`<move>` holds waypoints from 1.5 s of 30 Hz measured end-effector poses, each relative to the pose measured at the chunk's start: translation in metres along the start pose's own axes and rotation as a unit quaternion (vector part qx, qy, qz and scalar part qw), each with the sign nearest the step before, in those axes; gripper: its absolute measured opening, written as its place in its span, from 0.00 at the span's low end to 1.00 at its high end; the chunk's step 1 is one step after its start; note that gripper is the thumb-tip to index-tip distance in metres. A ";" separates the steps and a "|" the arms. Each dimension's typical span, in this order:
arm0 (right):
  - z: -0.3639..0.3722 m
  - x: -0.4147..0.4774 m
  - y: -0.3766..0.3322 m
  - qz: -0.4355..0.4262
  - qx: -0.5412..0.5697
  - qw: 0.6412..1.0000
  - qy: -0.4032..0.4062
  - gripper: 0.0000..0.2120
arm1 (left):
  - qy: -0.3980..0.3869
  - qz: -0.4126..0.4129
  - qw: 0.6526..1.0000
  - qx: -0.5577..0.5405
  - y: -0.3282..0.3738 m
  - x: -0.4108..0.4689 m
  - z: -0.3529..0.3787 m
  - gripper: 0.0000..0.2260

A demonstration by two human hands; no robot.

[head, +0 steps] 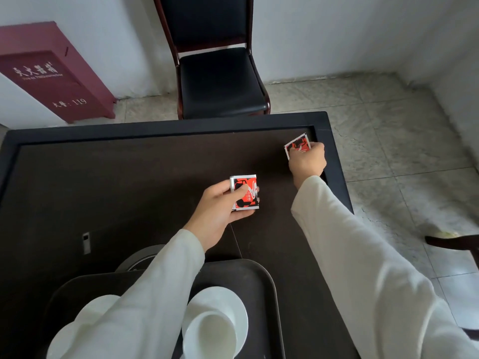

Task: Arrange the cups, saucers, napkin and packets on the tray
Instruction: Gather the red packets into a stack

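- Over the desk (129, 177), the left hand (220, 206) is gripping a red packet (245, 191).
- Near the desk's far right corner — the right hand (307, 161) is pinching another packet (297, 145).
- Nearer, a cup (210, 332) is sitting on its saucer (233, 301) on the tray (259, 281).

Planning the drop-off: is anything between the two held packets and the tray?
Only bare dark tabletop separates the red packets in the left hand and right hand from the dark tray.

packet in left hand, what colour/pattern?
Red, black and white print, white border; packet in left hand, head view.
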State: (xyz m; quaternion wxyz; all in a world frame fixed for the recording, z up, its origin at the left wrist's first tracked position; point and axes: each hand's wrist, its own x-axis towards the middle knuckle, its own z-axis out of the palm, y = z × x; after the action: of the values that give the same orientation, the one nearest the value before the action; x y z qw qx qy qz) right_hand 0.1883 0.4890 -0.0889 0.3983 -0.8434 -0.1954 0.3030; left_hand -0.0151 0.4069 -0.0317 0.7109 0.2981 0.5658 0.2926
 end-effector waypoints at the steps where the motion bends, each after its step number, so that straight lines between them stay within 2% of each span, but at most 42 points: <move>1: -0.002 -0.004 0.001 0.022 0.069 0.997 -0.005 0.15 | -0.003 0.002 1.000 -0.001 0.000 -0.002 0.000 0.10; 4: -0.010 -0.020 0.004 0.072 0.278 0.958 -0.031 0.13 | -0.009 0.006 1.000 0.003 0.001 -0.008 0.002 0.13; 7: -0.024 -0.040 0.010 0.063 0.348 0.933 -0.075 0.13 | -0.012 0.004 1.000 0.001 0.002 -0.016 0.004 0.12; 9: -0.037 -0.054 0.013 0.039 0.354 0.927 -0.116 0.15 | -0.016 0.003 1.000 -0.003 0.003 -0.023 0.005 0.11; 12: -0.062 -0.073 0.014 -0.023 0.322 0.926 -0.194 0.08 | -0.016 0.002 1.000 -0.001 0.006 -0.035 0.007 0.10; 14: -0.079 -0.084 0.013 -0.069 0.310 0.912 -0.260 0.05 | -0.021 0.003 1.000 -0.001 0.008 -0.041 0.008 0.09; 18: -0.109 -0.108 0.009 -0.153 0.231 0.901 -0.333 0.10 | -0.031 0.013 0.999 -0.007 0.010 -0.061 0.009 0.07; 25: -0.142 -0.154 0.007 -0.199 0.121 0.913 -0.336 0.12 | -0.041 0.011 0.998 -0.035 0.010 -0.104 0.017 0.09; 34: -0.170 -0.213 0.009 -0.314 0.015 0.918 -0.241 0.10 | -0.043 0.044 0.996 -0.060 0.004 -0.158 0.022 0.11; 41: -0.191 -0.249 0.017 -0.420 -0.042 0.886 -0.193 0.14 | -0.041 0.073 0.996 -0.032 -0.012 -0.197 0.024 0.13; 43: -0.196 -0.254 0.021 -0.468 -0.064 0.863 -0.179 0.17 | -0.033 0.077 0.996 -0.023 -0.017 -0.206 0.025 0.13; 45: -0.204 -0.257 0.024 -0.526 -0.088 0.821 -0.205 0.21 | -0.026 0.080 0.996 -0.019 -0.023 -0.215 0.027 0.13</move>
State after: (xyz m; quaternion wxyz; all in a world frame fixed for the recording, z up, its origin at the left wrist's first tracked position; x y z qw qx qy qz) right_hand 0.1361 0.2144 0.0855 0.3717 -0.5623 -0.7125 0.1949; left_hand -0.0273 0.2281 0.0913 0.7052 0.3361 0.5161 0.3512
